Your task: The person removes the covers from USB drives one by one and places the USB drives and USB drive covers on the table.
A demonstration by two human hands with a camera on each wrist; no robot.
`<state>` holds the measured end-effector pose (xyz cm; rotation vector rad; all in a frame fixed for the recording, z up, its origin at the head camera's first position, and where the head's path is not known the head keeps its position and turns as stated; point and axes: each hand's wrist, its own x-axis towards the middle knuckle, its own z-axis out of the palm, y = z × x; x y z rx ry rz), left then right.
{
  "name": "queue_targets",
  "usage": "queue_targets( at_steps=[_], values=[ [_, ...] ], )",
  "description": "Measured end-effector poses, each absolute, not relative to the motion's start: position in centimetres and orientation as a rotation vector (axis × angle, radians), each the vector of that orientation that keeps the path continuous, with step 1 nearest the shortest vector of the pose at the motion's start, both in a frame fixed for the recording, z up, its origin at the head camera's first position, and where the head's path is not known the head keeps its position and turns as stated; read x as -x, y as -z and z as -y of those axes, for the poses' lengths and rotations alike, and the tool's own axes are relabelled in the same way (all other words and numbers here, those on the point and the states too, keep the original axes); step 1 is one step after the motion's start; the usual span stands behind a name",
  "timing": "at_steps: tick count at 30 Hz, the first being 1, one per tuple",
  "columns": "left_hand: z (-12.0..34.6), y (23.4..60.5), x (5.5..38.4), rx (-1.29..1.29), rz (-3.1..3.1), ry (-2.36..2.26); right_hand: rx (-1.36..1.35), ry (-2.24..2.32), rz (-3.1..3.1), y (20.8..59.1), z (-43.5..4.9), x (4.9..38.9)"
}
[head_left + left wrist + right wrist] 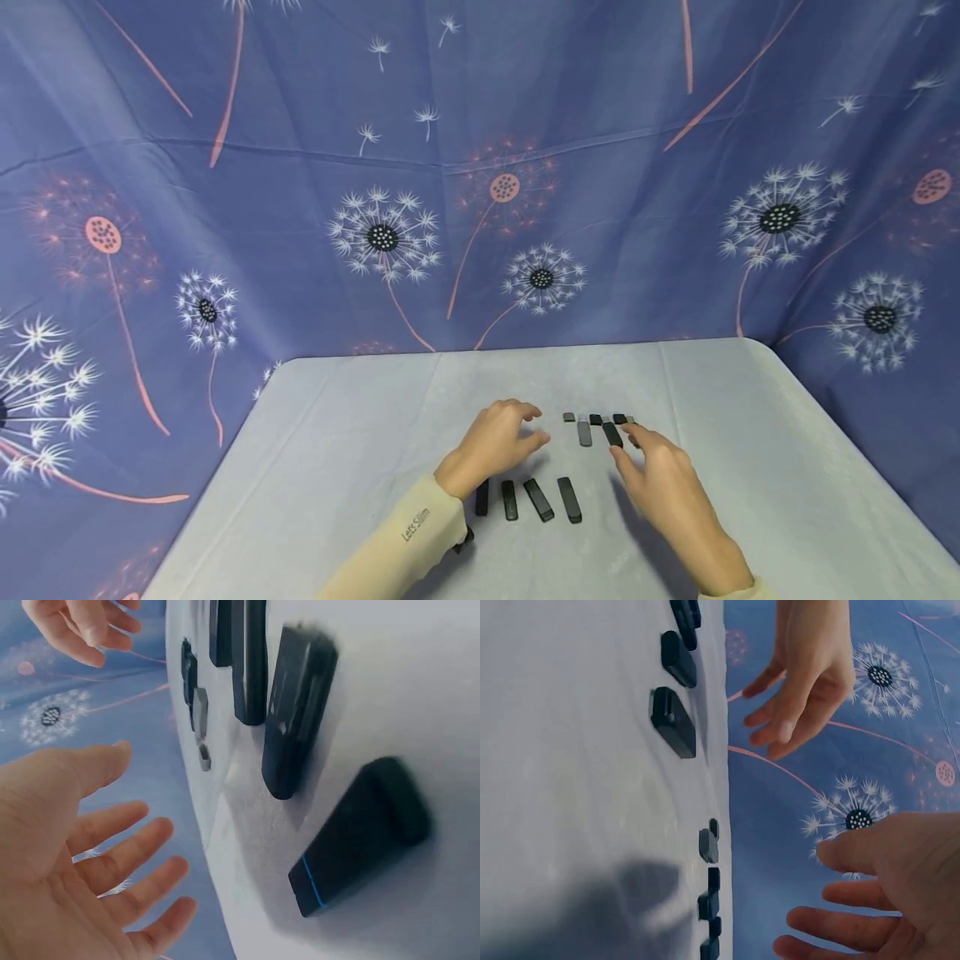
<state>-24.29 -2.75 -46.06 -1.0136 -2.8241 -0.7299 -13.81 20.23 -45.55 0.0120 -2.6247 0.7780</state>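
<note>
My left hand [491,440] hovers above the table with its fingers spread, holding nothing. To the right, my right hand [666,479] is also raised with its fingers apart and nothing in its grasp. Just beyond its fingertips lie a grey USB flash drive [584,432] and a black USB flash drive [612,434], both uncapped. A third dark drive is partly hidden by the right fingers. Small caps, one grey [568,417] and one black [596,419], sit behind them. In the left wrist view, the left palm [90,855] shows relaxed fingers.
Nearer the person, several black capped drives, such as this black stick [569,500], lie in a row. One more dark stick [463,540] is partly covered by the left sleeve. A pale cloth covers the table [360,433]; a blue dandelion-print curtain [300,208] hangs behind.
</note>
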Motion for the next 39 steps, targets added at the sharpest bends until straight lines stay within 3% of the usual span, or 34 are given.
queue_targets(
  at_steps=[18,39],
  values=[
    [7.0,44.5,18.2,0.932,2.764,0.469,-0.600,-0.408,2.391,45.3,-21.8,11.7],
    [9.6,45.4,13.6,0.788,2.701,0.525,-0.272,-0.745,2.566,46.6,-16.4,10.4]
  ],
)
